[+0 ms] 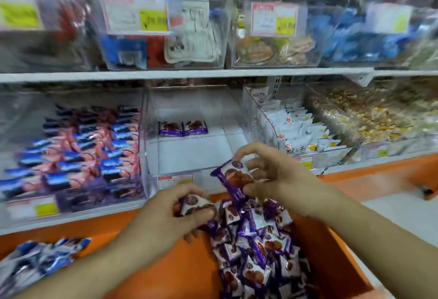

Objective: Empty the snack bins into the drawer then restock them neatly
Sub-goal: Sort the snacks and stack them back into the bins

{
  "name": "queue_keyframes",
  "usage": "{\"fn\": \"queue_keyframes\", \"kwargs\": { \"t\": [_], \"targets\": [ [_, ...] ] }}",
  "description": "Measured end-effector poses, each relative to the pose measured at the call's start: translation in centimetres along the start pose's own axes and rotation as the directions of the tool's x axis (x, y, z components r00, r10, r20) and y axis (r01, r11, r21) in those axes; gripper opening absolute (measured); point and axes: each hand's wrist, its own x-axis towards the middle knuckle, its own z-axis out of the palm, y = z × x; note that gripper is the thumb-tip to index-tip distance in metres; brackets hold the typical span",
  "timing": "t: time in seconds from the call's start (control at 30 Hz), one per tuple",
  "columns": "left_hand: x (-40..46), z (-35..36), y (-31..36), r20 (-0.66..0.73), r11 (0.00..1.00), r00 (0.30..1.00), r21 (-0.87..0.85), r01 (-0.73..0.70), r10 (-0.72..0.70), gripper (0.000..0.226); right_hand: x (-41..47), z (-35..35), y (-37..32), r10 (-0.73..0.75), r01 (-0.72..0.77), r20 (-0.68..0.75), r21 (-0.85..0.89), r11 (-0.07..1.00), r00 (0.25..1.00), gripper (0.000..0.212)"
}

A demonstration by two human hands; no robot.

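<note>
Fingers (246,156) of the right hand (272,175) pinch a purple packet (234,180) above the orange drawer (189,270); the left hand (170,215) grips another above the drawer's pile (258,251). Two packets (183,129) lie in the clear bin (189,156) beyond.

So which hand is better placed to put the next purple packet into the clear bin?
Probably the right hand. It pinches a purple snack packet raised just at the front edge of the nearly empty clear bin. The left hand grips another packet lower, over the pile in the orange drawer.
</note>
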Motion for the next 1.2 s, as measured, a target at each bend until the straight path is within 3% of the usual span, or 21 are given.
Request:
{"fn": "queue_keyframes", "kwargs": {
  "t": [0.13,0.3,0.43,0.6,0.77,0.9,1.2],
  "targets": [
    [0.7,-3.1,3.2,-0.058,0.99,0.993,0.103,-0.095,0.101,0.063,2.1,0.1,-2.5,-0.057,0.046,-0.203,-0.057,0.997,0.978,0.048],
    [6.2,-4.6,5.2,-0.207,0.879,0.93,0.437,-0.19,0.304,0.042,4.9,-1.2,-2.8,-0.151,0.064,-0.457,-0.201,0.977,0.877,0.038],
    [14.7,-4.4,3.9,-0.215,0.758,0.902,0.631,-0.165,0.375,0.045,6.9,-3.0,-1.8,-0.215,0.032,-0.439,-0.387,0.921,0.872,0.047],
    [24.2,-3.3,0.5,-0.18,0.545,0.899,0.835,-0.075,0.399,0.044,8.9,-4.8,0.4,-0.259,0.083,-0.445,-0.379,0.922,0.857,0.054],
    [29.9,-2.0,-0.8,-0.215,0.555,0.897,0.831,-0.04,0.387,0.057,10.5,-5.6,2.3,-0.295,0.136,-0.452,-0.351,0.926,0.842,0.053],
    [31.6,-1.6,-2.0,-0.243,0.599,0.903,0.801,-0.021,0.355,0.051,11.3,-5.6,2.6,-0.301,0.154,-0.447,-0.336,0.929,0.842,0.047],
    [30.1,-2.3,-2.3,-0.188,0.471,0.915,0.882,-0.002,0.357,0.045,11.1,-5.0,2.5,-0.286,0.137,-0.419,-0.349,0.927,0.862,0.046]
  ]
}}
